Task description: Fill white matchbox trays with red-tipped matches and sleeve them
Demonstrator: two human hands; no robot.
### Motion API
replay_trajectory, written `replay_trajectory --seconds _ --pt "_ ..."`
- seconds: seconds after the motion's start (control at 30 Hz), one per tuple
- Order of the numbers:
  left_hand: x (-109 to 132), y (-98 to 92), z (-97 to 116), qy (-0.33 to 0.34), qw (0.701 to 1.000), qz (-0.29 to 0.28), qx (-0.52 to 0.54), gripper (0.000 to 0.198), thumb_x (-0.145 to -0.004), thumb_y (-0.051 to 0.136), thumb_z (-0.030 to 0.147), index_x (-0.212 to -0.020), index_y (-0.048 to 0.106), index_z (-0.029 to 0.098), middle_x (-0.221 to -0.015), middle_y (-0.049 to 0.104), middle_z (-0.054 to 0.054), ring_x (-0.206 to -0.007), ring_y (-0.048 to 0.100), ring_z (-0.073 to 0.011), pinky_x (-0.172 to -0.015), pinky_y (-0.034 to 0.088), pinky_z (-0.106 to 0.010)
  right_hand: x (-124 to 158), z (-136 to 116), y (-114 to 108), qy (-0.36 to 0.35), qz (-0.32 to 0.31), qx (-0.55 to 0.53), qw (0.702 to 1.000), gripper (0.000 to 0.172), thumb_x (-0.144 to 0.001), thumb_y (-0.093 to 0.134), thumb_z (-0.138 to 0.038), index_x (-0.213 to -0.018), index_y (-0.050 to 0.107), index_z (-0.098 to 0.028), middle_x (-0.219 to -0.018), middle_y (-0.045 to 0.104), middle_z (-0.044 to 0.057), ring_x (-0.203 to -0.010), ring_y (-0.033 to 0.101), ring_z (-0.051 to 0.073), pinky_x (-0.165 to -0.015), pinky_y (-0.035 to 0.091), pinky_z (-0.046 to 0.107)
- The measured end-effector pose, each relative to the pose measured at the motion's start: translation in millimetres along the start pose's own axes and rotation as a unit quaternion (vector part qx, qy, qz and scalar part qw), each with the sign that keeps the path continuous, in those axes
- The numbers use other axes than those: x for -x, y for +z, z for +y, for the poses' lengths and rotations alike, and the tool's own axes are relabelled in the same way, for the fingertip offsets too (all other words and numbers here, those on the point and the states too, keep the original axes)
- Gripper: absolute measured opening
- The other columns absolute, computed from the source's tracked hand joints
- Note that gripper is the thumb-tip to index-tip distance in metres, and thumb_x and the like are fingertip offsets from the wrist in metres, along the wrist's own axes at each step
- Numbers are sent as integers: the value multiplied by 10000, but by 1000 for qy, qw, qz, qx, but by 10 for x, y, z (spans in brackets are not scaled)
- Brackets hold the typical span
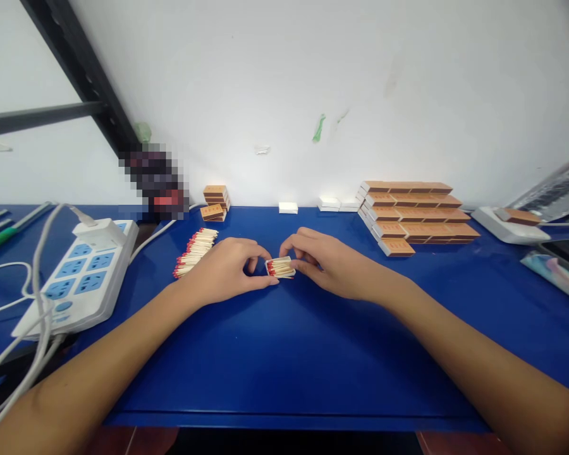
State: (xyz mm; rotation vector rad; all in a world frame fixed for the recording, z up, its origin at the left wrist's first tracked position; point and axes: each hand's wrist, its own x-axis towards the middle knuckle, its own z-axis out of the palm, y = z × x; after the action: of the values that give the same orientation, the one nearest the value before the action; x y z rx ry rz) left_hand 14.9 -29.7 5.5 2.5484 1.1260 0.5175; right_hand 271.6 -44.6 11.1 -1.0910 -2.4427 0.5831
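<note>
A small white matchbox tray [268, 268] full of red-tipped matches [281, 266] lies on the blue table in front of me. My left hand [230, 268] grips its left end between thumb and forefinger. At the opposite end, the thumb and forefinger of my right hand [329, 260] close on the tray, by the plain ends of the matches. Whether the right fingertips press the matches or only the tray wall is hard to tell. Partly behind my left hand lies a loose pile of matches [196, 251], heads to the left.
Stacked matchboxes [417, 215] rise in steps at the back right. A smaller matchbox stack [215, 201] stands back left. White trays [329, 203] and a single white tray [288, 208] sit along the wall. A power strip [88, 272] with cables lies left; a white device [507, 227] lies right.
</note>
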Motion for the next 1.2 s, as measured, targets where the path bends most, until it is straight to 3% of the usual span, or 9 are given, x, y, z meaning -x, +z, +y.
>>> replay_trajectory --seconds 0.1,0.23,0.43,0.53,0.8,1.03,1.13,1.2 --pt "4 -5 3 -1 1000 -1 1 312 -867 807 500 -1018 804 227 -717 631 28 -639 555 -134 -604 371 -276 17 -42 -6 -7 16 6 1000 91 -1007 618 -247 -1087 659 -230 -998 587 34 -814 545 157 -727 432 300" --pt "2 -15 16 -3 1000 -5 0 306 -863 807 493 -1002 797 220 -724 635 25 -646 556 -135 -601 371 -278 8 -60 70 -19 -3 12 1000 121 -964 717 -304 -1018 653 -216 -1001 594 25 -789 550 147 -700 428 293" --pt "-2 -9 -16 6 1000 -7 -15 264 -871 798 450 -986 792 213 -707 628 27 -623 544 -131 -597 361 -282 -33 -20 222 -23 4 3 1000 21 -1013 642 -213 -995 638 -204 -1006 600 23 -789 567 134 -701 414 273" --pt "-2 -8 -34 0 1000 -8 -15 305 -872 791 497 -991 794 216 -711 634 24 -632 553 -137 -601 367 -286 -38 -14 235 -22 13 -6 1000 80 -1033 607 -224 -970 650 -201 -977 590 19 -760 551 127 -695 412 270" --pt "-11 -25 -16 -13 1000 -19 -3 284 -871 792 490 -980 793 228 -729 645 21 -649 557 -141 -602 375 -282 -26 -79 280 -48 22 10 999 41 -998 576 -202 -982 615 -202 -1006 579 30 -719 518 122 -674 411 281" --pt "-12 -25 -12 -3 1000 -11 -11 356 -866 806 547 -1002 798 218 -713 636 22 -628 547 -137 -610 363 -280 -62 5 170 -5 124 -63 990 107 -1027 562 -282 -1108 599 -225 -932 631 22 -731 529 145 -669 441 295" --pt "-14 -27 -20 0 1000 -7 -17 364 -867 806 552 -999 802 213 -708 636 21 -625 545 -137 -620 364 -282 -74 23 172 -3 134 -92 987 212 -1028 554 -269 -1228 611 -228 -936 640 19 -731 539 143 -676 460 298" --pt "-15 -26 -24 -2 1000 -5 -21 374 -866 803 561 -997 801 211 -706 638 19 -625 543 -139 -616 360 -282 -78 10 196 -4 135 -103 985 181 -1018 564 -260 -1178 641 -224 -937 650 19 -742 551 141 -686 472 299"
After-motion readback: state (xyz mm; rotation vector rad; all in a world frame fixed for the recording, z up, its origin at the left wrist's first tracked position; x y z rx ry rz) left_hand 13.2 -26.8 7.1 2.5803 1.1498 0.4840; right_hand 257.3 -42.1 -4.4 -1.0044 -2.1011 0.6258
